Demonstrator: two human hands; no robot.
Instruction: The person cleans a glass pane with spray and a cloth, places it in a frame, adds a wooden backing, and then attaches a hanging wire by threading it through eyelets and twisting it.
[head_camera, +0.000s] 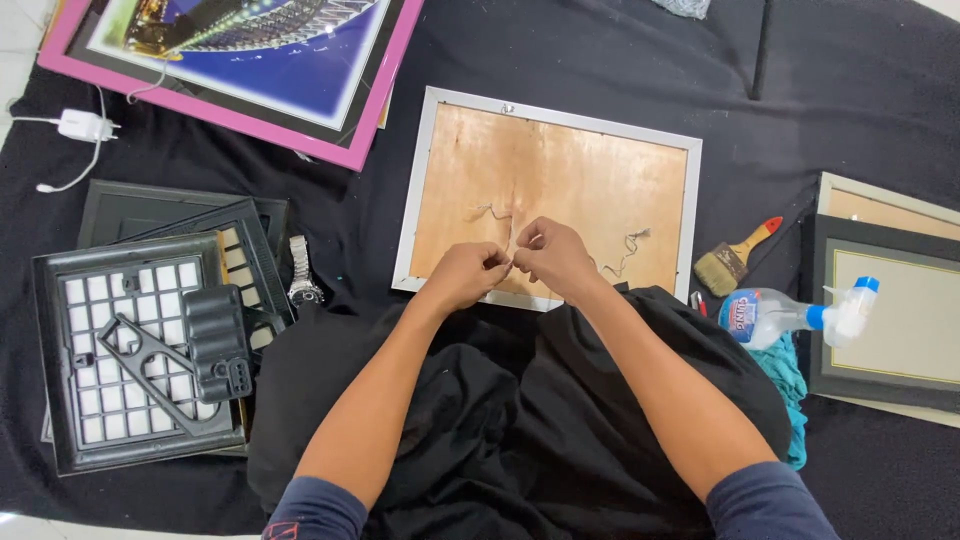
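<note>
A silver-edged picture frame (430, 160) lies face down on the black cloth, its brown wooden backboard (560, 170) facing up. A thin twisted cord (625, 250) runs across the backboard. My left hand (465, 275) and my right hand (555, 257) meet over the frame's near edge, fingertips pinched together on the cord (508, 240) between them. Both forearms reach forward over a black garment on my lap.
A pink-framed picture (250, 110) lies at the far left, black grid frames (130, 350) and a wristwatch (302, 270) at left. A paintbrush (735, 258), a spray bottle (790, 312) and stacked dark frames (880, 310) lie at right. A white charger (85, 125) rests far left.
</note>
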